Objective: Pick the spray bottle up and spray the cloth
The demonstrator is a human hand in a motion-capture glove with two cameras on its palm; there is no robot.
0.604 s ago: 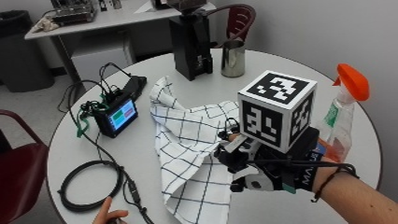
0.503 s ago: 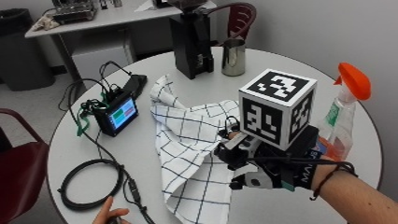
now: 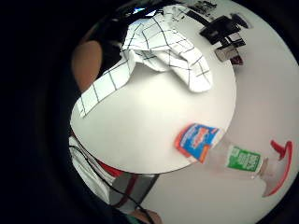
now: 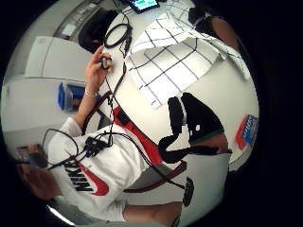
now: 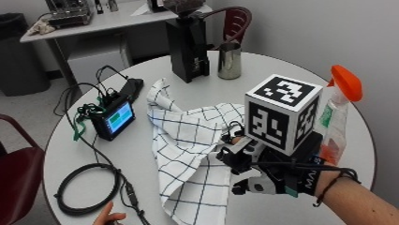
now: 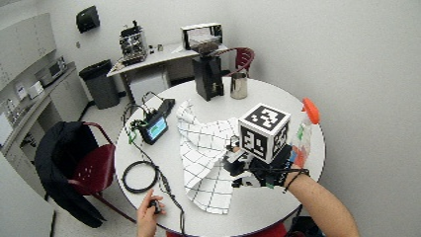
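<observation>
A plain white room with a round table in the middle

We see a round white table (image 6: 276, 207) on a pale floor (image 6: 115, 116), plain white walls (image 6: 342, 54) beyond the grip. A dark red chair (image 6: 92, 170) with a black jacket stands across the table from the grip; another red chair (image 6: 244, 57) sits behind it, by a grey side table (image 6: 154, 57). A black bin (image 6: 102, 89) stands beside that table, cabinets (image 6: 29, 98) farther out.
</observation>
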